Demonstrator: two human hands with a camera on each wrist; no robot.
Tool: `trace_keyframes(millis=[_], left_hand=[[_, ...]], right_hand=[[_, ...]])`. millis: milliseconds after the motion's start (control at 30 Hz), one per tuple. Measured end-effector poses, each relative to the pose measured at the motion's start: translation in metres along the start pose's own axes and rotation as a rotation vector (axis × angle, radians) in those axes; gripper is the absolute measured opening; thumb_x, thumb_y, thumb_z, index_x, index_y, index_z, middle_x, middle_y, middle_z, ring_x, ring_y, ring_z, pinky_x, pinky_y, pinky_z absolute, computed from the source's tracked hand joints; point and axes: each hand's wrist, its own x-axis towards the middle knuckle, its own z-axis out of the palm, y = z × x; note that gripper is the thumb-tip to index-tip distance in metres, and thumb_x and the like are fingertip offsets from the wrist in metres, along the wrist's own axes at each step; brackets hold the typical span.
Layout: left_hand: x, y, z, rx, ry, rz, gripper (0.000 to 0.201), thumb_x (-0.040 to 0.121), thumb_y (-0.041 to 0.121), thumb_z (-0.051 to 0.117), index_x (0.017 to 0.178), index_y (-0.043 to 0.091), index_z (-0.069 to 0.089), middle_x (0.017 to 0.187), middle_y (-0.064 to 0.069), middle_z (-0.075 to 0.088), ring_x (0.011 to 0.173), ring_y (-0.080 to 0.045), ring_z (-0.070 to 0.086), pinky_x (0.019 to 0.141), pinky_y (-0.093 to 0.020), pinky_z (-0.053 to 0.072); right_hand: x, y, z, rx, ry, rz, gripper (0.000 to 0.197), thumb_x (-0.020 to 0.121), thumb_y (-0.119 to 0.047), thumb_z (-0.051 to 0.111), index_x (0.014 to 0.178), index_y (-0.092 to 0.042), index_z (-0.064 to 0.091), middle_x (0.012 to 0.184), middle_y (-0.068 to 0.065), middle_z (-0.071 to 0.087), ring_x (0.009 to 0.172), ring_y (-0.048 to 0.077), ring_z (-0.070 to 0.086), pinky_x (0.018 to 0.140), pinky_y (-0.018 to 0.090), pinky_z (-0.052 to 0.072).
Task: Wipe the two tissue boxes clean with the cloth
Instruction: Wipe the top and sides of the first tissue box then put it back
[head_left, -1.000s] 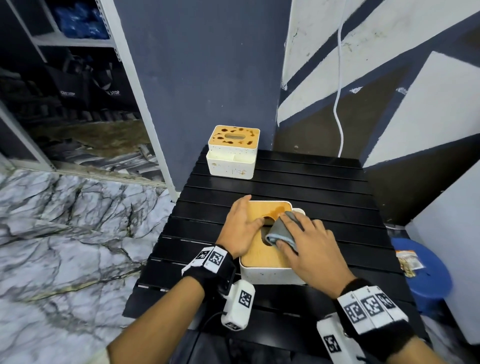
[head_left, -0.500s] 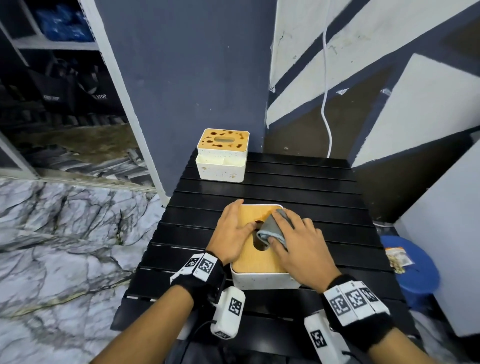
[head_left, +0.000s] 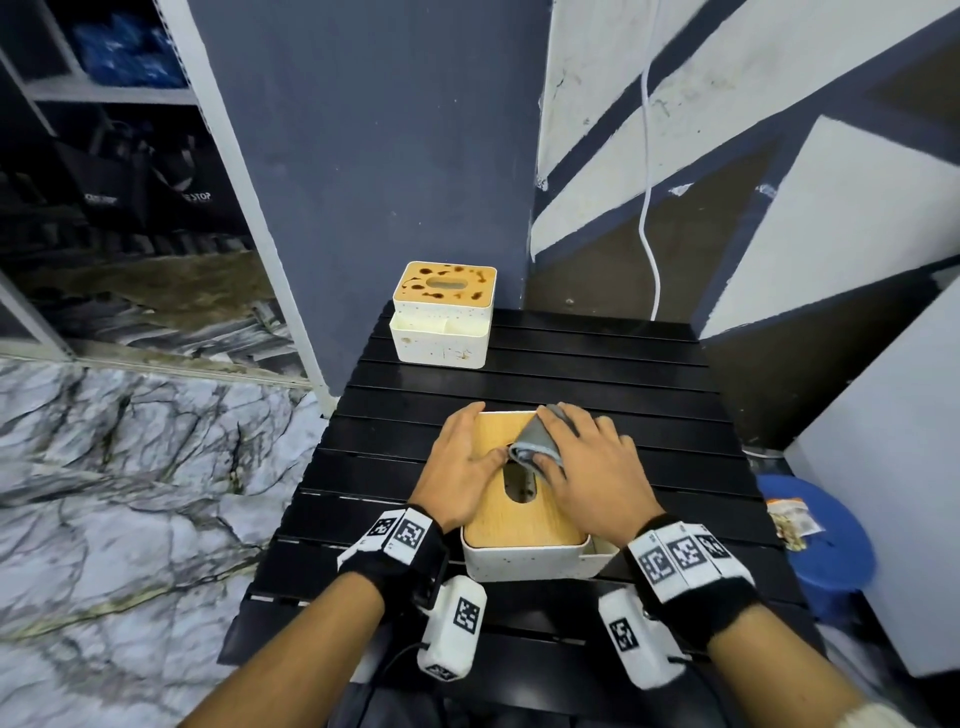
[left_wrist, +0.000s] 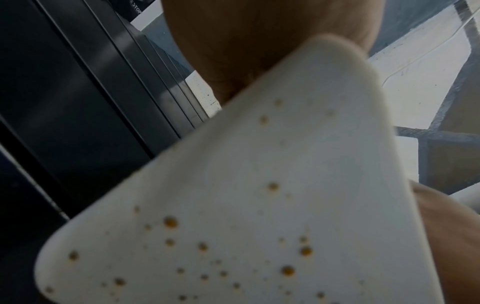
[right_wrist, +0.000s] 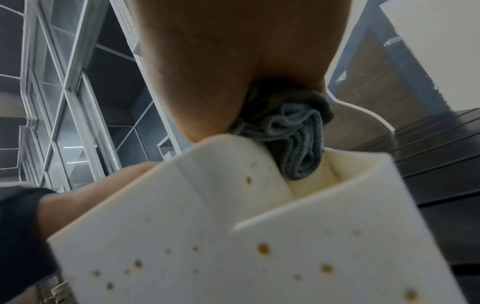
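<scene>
The near tissue box (head_left: 522, 564) is white with brown specks on its sides and a wooden lid (head_left: 511, 522). My left hand (head_left: 462, 467) lies flat on the lid's left half, fingers straight, steadying it. My right hand (head_left: 582, 467) presses a bunched grey cloth (head_left: 535, 444) onto the lid's far right part, fingers laid over it. In the right wrist view the cloth (right_wrist: 296, 142) sits crumpled under the palm at the box's edge (right_wrist: 233, 236). The left wrist view shows the speckled side (left_wrist: 259, 205). The far tissue box (head_left: 442, 317) has dark stains on its lid.
Both boxes stand on a black slatted table (head_left: 597, 374) set against a dark blue wall. A blue stool (head_left: 821, 540) with a snack packet stands to the right, a white cable (head_left: 649, 208) hangs behind, and marble floor lies to the left.
The orange-brown stain seen on the near lid a second ago no longer shows. My right hand with the cloth has shifted slightly toward the lid's far edge; the left hand has stayed put.
</scene>
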Motion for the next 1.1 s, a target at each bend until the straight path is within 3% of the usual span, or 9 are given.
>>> trace_keyframes(millis=[167, 267, 533, 800, 1100], left_hand=[[0.0, 0.0, 0.001, -0.017, 0.007, -0.015, 0.065, 0.101, 0.028, 0.057, 0.156, 0.019, 0.024, 0.161, -0.001, 0.028, 0.145, -0.019, 0.031, 0.115, -0.029, 0.025], [-0.001, 0.0, 0.001, -0.015, -0.002, -0.005, 0.065, 0.101, 0.029, 0.058, 0.156, 0.02, 0.026, 0.16, 0.0, 0.029, 0.145, -0.018, 0.03, 0.111, -0.025, 0.024], [0.001, -0.002, 0.002, -0.026, 0.003, 0.002, 0.063, 0.101, 0.027, 0.057, 0.156, 0.021, 0.026, 0.16, 0.002, 0.03, 0.144, -0.016, 0.032, 0.107, -0.021, 0.024], [0.001, 0.0, 0.003, -0.053, 0.008, -0.022, 0.063, 0.1, 0.027, 0.058, 0.155, 0.021, 0.027, 0.159, 0.0, 0.032, 0.144, -0.019, 0.033, 0.11, -0.026, 0.025], [0.002, -0.001, -0.001, -0.025, -0.014, 0.001, 0.064, 0.099, 0.027, 0.059, 0.155, 0.022, 0.028, 0.157, 0.002, 0.033, 0.141, -0.016, 0.036, 0.111, -0.028, 0.029]], right_hand=[[-0.033, 0.0, 0.001, 0.021, -0.007, -0.038, 0.058, 0.097, -0.051, 0.036, 0.149, -0.029, 0.021, 0.152, -0.007, 0.024, 0.119, 0.018, 0.039, 0.093, 0.035, 0.039], [-0.048, -0.001, 0.0, -0.022, -0.009, -0.047, 0.058, 0.097, -0.052, 0.034, 0.149, -0.03, 0.021, 0.152, -0.008, 0.024, 0.119, 0.018, 0.041, 0.093, 0.034, 0.041], [0.01, -0.003, 0.0, -0.029, 0.002, 0.034, 0.057, 0.098, -0.048, 0.033, 0.15, -0.028, 0.018, 0.153, 0.0, 0.025, 0.13, 0.024, 0.034, 0.102, 0.043, 0.034], [-0.04, 0.002, -0.006, -0.018, -0.047, -0.063, 0.059, 0.097, -0.051, 0.034, 0.149, -0.029, 0.02, 0.153, -0.007, 0.022, 0.12, 0.018, 0.039, 0.095, 0.035, 0.039], [0.018, 0.006, -0.008, -0.017, -0.044, -0.013, 0.057, 0.097, -0.047, 0.036, 0.149, -0.03, 0.02, 0.15, -0.002, 0.029, 0.128, 0.023, 0.034, 0.101, 0.043, 0.035]])
